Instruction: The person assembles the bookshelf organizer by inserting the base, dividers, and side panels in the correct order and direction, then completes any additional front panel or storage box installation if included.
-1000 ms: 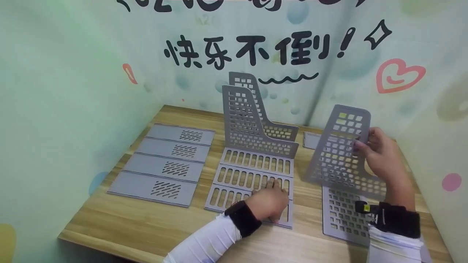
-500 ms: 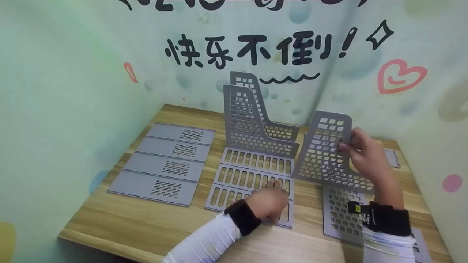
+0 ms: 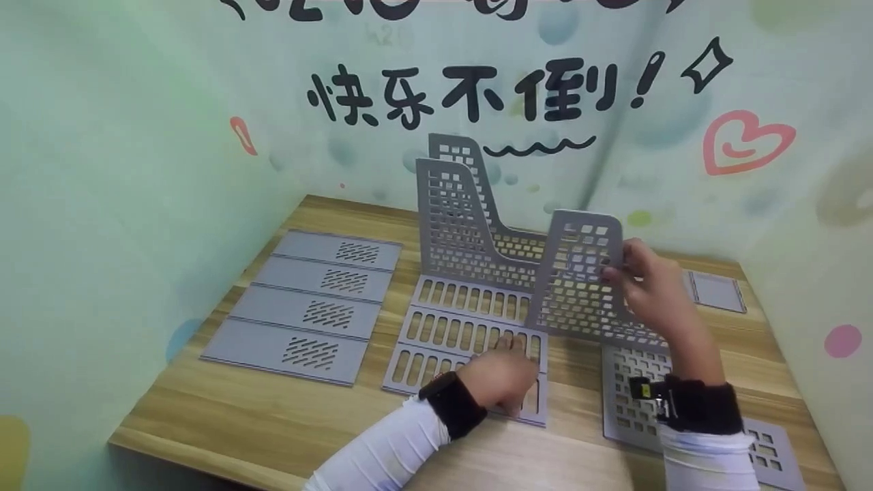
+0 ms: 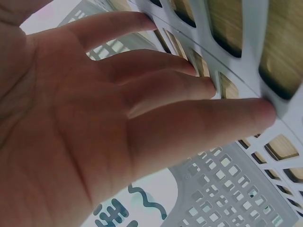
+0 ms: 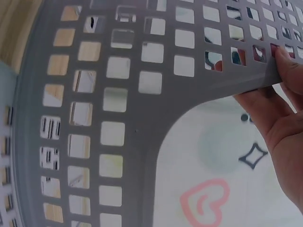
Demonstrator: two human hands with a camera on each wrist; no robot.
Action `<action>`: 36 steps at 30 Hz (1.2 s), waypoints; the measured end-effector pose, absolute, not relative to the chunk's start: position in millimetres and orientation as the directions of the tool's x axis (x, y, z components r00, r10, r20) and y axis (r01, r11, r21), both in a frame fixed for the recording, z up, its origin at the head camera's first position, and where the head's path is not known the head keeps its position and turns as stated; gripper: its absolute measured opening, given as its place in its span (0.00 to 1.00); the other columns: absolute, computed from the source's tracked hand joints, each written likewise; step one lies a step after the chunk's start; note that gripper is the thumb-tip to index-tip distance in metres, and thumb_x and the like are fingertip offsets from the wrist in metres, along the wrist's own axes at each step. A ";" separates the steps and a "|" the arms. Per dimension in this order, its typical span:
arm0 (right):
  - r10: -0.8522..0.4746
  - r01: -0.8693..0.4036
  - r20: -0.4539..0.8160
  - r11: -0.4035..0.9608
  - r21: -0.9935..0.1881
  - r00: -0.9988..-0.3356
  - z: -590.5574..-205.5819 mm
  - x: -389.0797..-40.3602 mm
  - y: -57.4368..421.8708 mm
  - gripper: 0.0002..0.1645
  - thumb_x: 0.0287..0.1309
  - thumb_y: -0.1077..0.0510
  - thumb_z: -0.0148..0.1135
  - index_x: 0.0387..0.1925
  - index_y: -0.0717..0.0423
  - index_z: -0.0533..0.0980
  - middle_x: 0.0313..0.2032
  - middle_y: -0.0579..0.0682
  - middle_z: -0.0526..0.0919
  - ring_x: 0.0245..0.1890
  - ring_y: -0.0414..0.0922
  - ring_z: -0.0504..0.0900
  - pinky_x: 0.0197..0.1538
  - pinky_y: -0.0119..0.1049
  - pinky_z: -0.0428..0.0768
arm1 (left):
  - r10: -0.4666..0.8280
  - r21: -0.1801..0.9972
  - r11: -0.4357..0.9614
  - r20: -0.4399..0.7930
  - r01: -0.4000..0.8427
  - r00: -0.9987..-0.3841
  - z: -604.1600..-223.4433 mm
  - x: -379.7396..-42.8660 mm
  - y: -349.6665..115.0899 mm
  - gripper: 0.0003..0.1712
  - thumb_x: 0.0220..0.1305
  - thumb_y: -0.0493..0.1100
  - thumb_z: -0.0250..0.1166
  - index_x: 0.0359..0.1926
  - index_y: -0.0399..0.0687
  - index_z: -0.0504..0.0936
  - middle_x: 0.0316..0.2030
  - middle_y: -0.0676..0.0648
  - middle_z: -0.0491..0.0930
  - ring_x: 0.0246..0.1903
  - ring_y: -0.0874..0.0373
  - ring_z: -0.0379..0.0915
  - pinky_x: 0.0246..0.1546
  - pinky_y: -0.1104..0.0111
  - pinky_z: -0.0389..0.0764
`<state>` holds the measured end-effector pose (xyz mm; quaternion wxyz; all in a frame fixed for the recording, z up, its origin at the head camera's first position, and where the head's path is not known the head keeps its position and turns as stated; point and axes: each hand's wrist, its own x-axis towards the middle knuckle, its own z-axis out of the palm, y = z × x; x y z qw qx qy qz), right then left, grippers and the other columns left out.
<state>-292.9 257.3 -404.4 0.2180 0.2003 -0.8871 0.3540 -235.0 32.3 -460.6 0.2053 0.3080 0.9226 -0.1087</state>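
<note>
My left hand point(image 3: 501, 375) lies over the flat grey slotted panel point(image 3: 470, 318), its fingers extended. In the left wrist view, the fingertips point(image 4: 262, 113) rest on the bars of that panel. Two grey perforated L-shaped side panels stand upright at its far end, a front one point(image 3: 426, 225) and a back one point(image 3: 433, 144). My right hand point(image 3: 658, 296) pinches another such side panel point(image 5: 142, 127) by its inner edge, between thumb and fingers. It is held upright and slightly tilted, its lower left corner overlapping the slotted panel's right edge in the head view.
At left lies a flat grey sheet point(image 3: 314, 293) in several sections with slanted slits. A perforated grey panel point(image 3: 609, 409) lies under the right forearm, with another piece point(image 3: 784, 470) beside it. A small grey panel point(image 3: 719, 292) lies at back right, near the printed curtain point(image 3: 641, 184).
My right hand has carried the side panel leftward, towards the slotted panel and the standing pieces. The small panel at back right has come into view. My left hand has stayed in place.
</note>
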 end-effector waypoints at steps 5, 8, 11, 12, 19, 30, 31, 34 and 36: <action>-0.221 -0.567 0.561 0.592 -0.572 -0.797 -412.5 -296.5 224.2 0.10 0.67 0.72 0.65 0.48 0.70 0.77 0.41 0.65 0.92 0.40 0.60 0.93 0.50 0.52 0.91 | 0.515 -0.117 0.780 -0.440 0.615 -0.736 -460.4 -234.2 33.9 0.45 0.55 0.58 0.82 0.71 0.48 0.79 0.80 0.37 0.63 0.83 0.44 0.55 0.85 0.57 0.59; -0.218 -0.518 0.503 0.616 -0.594 -0.836 -415.4 -298.4 215.8 0.09 0.73 0.65 0.63 0.50 0.66 0.78 0.43 0.63 0.92 0.43 0.57 0.92 0.52 0.52 0.91 | 0.499 -0.094 0.799 -0.447 0.594 -0.742 -459.4 -233.3 34.1 0.45 0.55 0.56 0.83 0.71 0.48 0.79 0.82 0.36 0.60 0.83 0.43 0.54 0.85 0.56 0.58; -0.279 -0.450 0.360 0.666 -0.596 -0.890 -418.0 -301.2 226.0 0.12 0.75 0.58 0.63 0.52 0.63 0.80 0.45 0.62 0.92 0.46 0.58 0.92 0.54 0.55 0.91 | 0.475 -0.063 0.826 -0.459 0.560 -0.751 -458.5 -232.8 34.2 0.48 0.55 0.54 0.82 0.75 0.50 0.74 0.83 0.36 0.55 0.84 0.41 0.51 0.85 0.56 0.57; -0.312 -0.431 0.299 0.688 -0.583 -0.902 -419.1 -302.2 232.9 0.12 0.74 0.57 0.64 0.51 0.61 0.81 0.45 0.61 0.92 0.46 0.58 0.91 0.54 0.55 0.91 | 0.468 -0.058 0.832 -0.462 0.552 -0.754 -457.8 -232.2 34.2 0.50 0.55 0.53 0.82 0.77 0.51 0.73 0.84 0.36 0.54 0.84 0.41 0.51 0.85 0.56 0.58; -0.368 -0.296 -0.098 0.856 -0.424 -0.925 -425.6 -305.9 295.9 0.17 0.64 0.58 0.72 0.49 0.66 0.86 0.47 0.66 0.91 0.48 0.63 0.89 0.57 0.65 0.85 | 0.418 -0.032 0.867 -0.496 0.498 -0.761 -453.5 -229.9 34.7 0.57 0.57 0.51 0.81 0.83 0.57 0.62 0.85 0.37 0.49 0.85 0.41 0.48 0.83 0.54 0.62; -0.249 -0.129 -0.216 0.883 -0.452 -0.944 -425.5 -303.3 341.4 0.15 0.65 0.56 0.72 0.44 0.64 0.90 0.40 0.59 0.93 0.40 0.51 0.89 0.48 0.53 0.89 | 0.462 -0.065 0.829 -0.481 0.556 -0.745 -459.6 -234.2 35.0 0.56 0.57 0.56 0.81 0.82 0.54 0.63 0.83 0.35 0.54 0.84 0.41 0.51 0.85 0.56 0.58; -0.257 -0.133 -0.217 0.877 -0.462 -0.942 -425.0 -303.0 341.0 0.14 0.65 0.57 0.71 0.44 0.65 0.90 0.39 0.59 0.93 0.39 0.48 0.89 0.45 0.50 0.89 | 0.468 -0.079 0.819 -0.482 0.569 -0.741 -459.9 -234.6 35.4 0.56 0.57 0.57 0.80 0.82 0.53 0.64 0.83 0.35 0.55 0.84 0.42 0.51 0.85 0.56 0.57; -0.289 -0.165 -0.203 0.865 -0.473 -0.936 -424.1 -302.9 336.8 0.11 0.65 0.60 0.70 0.41 0.65 0.90 0.36 0.57 0.93 0.35 0.42 0.89 0.42 0.42 0.89 | 0.466 -0.115 0.803 -0.491 0.585 -0.736 -460.3 -235.2 36.8 0.57 0.58 0.58 0.80 0.82 0.52 0.63 0.83 0.36 0.55 0.84 0.42 0.51 0.85 0.57 0.57; -0.306 -0.185 -0.193 0.862 -0.471 -0.932 -423.7 -303.3 332.7 0.11 0.66 0.61 0.70 0.40 0.66 0.90 0.35 0.57 0.93 0.34 0.42 0.89 0.40 0.41 0.89 | 0.454 -0.124 0.805 -0.500 0.580 -0.737 -459.3 -235.0 37.6 0.58 0.58 0.58 0.80 0.83 0.52 0.61 0.84 0.36 0.54 0.84 0.41 0.51 0.85 0.56 0.58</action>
